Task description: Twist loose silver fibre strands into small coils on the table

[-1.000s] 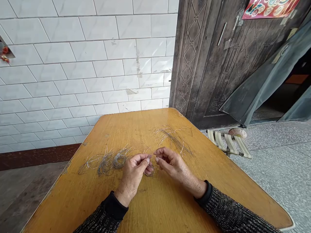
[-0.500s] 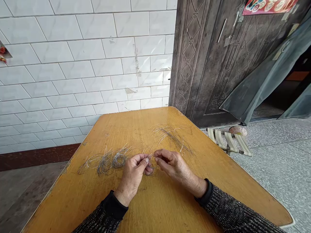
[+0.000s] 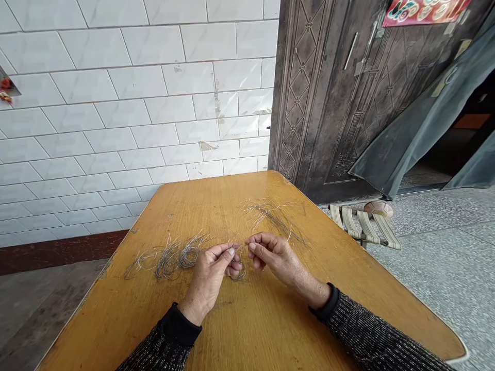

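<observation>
Wire: thin, dark and springy, held above the table, a curved loop showing just below the left fingers [image 3: 243,273].
Left hand [image 3: 212,270]: thumb and forefinger pinched on it.
Right hand [image 3: 275,256]: fingertips closed around its fine end, from where I stand.
Coiled bundles [image 3: 188,256]: grey, tangled rings with stray ends.
Loose strands [image 3: 276,219]: straighter, pale-tipped.
Table [image 3: 255,324]: yellow-brown grained wood, scuffed.
</observation>
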### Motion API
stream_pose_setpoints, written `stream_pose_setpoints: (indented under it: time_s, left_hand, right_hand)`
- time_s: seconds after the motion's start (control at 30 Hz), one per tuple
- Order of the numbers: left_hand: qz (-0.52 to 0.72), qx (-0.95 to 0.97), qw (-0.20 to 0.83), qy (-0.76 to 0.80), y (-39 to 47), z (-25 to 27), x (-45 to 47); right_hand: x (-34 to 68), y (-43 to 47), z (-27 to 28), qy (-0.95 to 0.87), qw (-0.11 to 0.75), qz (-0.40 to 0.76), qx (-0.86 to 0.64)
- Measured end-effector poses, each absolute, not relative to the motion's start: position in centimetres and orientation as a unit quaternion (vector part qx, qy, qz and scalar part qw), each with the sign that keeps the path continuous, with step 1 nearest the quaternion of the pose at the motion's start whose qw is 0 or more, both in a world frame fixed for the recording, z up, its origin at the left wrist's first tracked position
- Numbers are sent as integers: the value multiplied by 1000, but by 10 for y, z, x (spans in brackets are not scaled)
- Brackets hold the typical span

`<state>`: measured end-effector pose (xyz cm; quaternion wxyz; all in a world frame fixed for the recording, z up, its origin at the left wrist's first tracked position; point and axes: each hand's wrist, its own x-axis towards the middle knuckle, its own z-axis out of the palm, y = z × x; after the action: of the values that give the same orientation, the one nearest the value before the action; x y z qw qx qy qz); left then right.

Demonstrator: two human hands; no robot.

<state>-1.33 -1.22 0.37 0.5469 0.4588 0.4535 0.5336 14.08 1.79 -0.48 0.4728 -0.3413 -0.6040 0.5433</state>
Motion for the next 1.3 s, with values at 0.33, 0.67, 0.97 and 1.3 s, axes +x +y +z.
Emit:
stream_pose_setpoints:
  time_s: [0.33, 0.67, 0.97, 1.3]
  left_hand:
    - [528, 418, 619, 403, -13, 7, -15]
    - [513, 428, 621, 410, -14, 8, -15]
    - [488, 485, 566, 455, -13, 11, -17]
    - [456, 599, 417, 509, -13, 10, -13]
  right_hand:
    - [144, 20, -5, -570, 468, 587, -334]
    - [141, 18, -10, -660, 467, 456, -371]
    - [150, 13, -7, -818, 451, 53, -354]
    - [160, 9, 3, -826, 411, -157, -352]
